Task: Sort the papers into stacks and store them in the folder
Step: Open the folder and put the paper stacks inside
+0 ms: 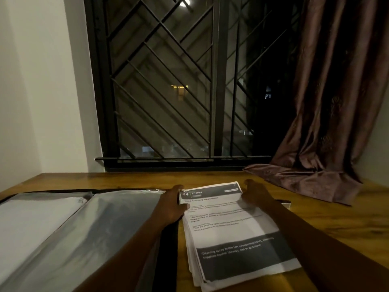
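Both hands are gripping the far end of a stack of papers (235, 239) lying flat on a wooden bench (341, 232). The left hand (171, 204) is closing its grip on the far left corner, with the thumb lying over the top page (229, 228) and the fingers wrapping the edge. The right hand (255, 197) is holding the far right edge with curled fingers, though dim light is hiding its fingertips. The stack is sitting just right of an open folder (63, 224), whose shiny clear sleeves are spreading across the bench's left side. The top page is showing a dark header reading "34" and "KITCHEN", with a heading below that seems to read "Cleaning Spray Bottle". A dark band near its bottom is showing "Cleaning spray bottle" and "supplies basket"; the smaller print is too blurred to read. Behind the bench, a dark window (179, 81) with a diagonal metal grille is facing the viewer, and a brown curtain (328, 98) is draping onto the bench's far right.
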The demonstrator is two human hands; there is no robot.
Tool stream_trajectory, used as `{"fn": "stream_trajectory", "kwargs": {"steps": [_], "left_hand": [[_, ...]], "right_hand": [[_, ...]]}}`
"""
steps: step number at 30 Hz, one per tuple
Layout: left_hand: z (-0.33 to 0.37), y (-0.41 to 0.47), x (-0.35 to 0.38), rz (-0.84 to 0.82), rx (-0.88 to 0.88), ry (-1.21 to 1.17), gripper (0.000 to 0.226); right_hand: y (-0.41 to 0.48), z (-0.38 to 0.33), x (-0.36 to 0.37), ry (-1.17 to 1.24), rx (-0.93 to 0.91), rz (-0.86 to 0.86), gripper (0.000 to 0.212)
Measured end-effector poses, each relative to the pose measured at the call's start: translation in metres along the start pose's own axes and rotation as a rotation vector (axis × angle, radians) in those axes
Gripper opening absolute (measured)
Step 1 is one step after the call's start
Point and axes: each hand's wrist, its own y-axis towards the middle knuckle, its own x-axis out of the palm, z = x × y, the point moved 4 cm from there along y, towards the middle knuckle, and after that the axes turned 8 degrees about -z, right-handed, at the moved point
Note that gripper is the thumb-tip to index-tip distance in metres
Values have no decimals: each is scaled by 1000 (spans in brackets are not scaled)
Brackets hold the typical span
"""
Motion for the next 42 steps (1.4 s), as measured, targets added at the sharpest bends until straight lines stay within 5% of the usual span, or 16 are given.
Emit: {"fn": "stream_trajectory", "kwargs": {"steps": [13,25,28,32,35,39,42], "left_hand": [[-4,-2,6,67,32,6,49],[-7,0,6,98,19,-33,46],[-8,0,5,123,26,-74,55],[1,-6,-8,151,37,-304,70],[14,-8,-20,90,-7,-730,77],[39,0,-38,-141,-21,-1087,40],[43,10,-71,-36,16,-1148,33]], "right_hand": [[33,-1,4,128,13,-25,35],[13,-10,-5,190,-247,181,18],[4,-15,-9,244,-336,124,14],[4,-20,-42,496,-388,135,9],[5,-36,-79,651,-388,160,6],[-3,-72,-122,896,-434,216,6],[-11,-101,-115,1077,-437,-31,22]]}}
